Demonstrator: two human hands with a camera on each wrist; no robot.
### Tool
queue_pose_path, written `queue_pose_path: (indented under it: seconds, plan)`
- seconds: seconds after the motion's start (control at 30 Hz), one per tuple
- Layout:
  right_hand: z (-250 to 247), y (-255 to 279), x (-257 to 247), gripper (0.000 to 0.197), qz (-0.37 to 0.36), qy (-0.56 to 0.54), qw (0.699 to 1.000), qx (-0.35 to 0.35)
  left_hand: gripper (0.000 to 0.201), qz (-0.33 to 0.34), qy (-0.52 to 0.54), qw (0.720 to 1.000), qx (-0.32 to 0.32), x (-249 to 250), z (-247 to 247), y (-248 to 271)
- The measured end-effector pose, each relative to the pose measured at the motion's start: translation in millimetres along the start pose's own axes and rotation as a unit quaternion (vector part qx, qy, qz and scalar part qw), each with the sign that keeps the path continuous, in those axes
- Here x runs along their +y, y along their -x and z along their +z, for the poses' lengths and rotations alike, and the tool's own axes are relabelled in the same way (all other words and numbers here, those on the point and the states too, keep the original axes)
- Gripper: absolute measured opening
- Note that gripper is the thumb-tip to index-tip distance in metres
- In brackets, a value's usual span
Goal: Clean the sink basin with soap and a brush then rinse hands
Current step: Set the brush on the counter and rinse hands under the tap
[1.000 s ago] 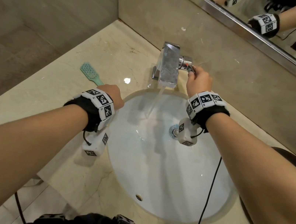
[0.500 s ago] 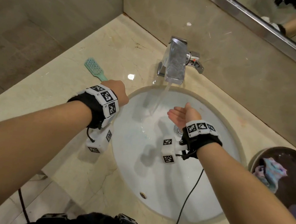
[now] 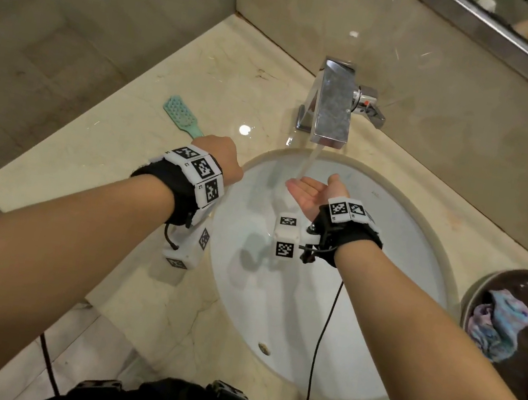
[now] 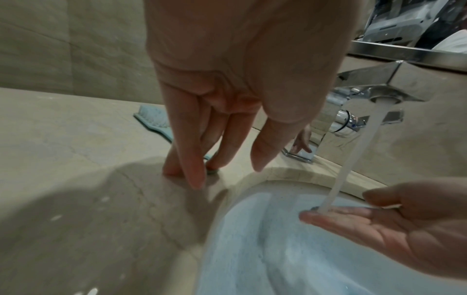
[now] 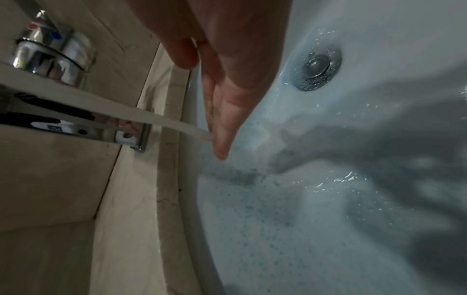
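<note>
My right hand (image 3: 317, 192) is turned palm up over the sink (image 3: 384, 326), fingers straight and held together, and the stream of water (image 3: 310, 162) from the tap (image 3: 334, 107) lands on my fingertips (image 4: 318, 216). It holds nothing. My left hand (image 3: 224, 160) rests on the counter (image 3: 116, 162) just left of the sink rim, fingers straight and pointing down, their tips touching the stone; it grips nothing. The green brush (image 3: 180, 115) lies flat on the counter just beyond that hand, and from the left wrist its handle end sits right at my fingertips, though I cannot tell whether they touch it. The inside of the sink shows a bluish soapy film, and the drain (image 5: 317, 68) is in plain view. To the right of the sink is a dark bowl (image 3: 479, 292) with a crumpled cloth (image 3: 498, 327) in it.
</note>
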State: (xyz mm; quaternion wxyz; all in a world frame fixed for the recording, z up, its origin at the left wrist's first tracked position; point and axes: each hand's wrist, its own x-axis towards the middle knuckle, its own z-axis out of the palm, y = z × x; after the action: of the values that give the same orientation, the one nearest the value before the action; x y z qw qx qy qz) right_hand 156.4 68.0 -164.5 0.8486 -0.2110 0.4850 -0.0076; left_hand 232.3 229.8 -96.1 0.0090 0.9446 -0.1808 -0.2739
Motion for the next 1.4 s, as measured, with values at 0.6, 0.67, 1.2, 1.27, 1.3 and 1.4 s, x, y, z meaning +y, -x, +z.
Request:
queue_pose_path:
  seconds: [0.6,0.67,1.2,1.27,1.3,1.4]
  plan:
    - [32,-9,-11,0.066,0.008,-0.033,0.999,-0.029,0.031,-0.007,0.021,1.0,-0.005,-1,-3,-4]
    - [32,-11,-12,0.064,0.008,-0.033,0.999,-0.031,0.032,-0.006,0.02,1.0,-0.003,-1,-2,-4]
    - [27,-9,-3,0.056,0.042,0.091,0.993,-0.068,0.031,0.0,0.013,1.0,0.0,-2,0,-5]
    - [28,-7,-3,0.051,0.037,0.107,0.99,-0.079,0.031,0.002,0.012,1.0,0.0,-2,1,-5]
    - [29,-5,-3,0.052,0.038,0.112,0.99,-0.081,0.031,0.002,0.012,1.0,0.0,-2,1,-5]
    - [33,-2,-2,0.055,0.053,0.12,0.988,-0.082,0.031,0.002,0.01,1.0,0.0,-2,1,-4]
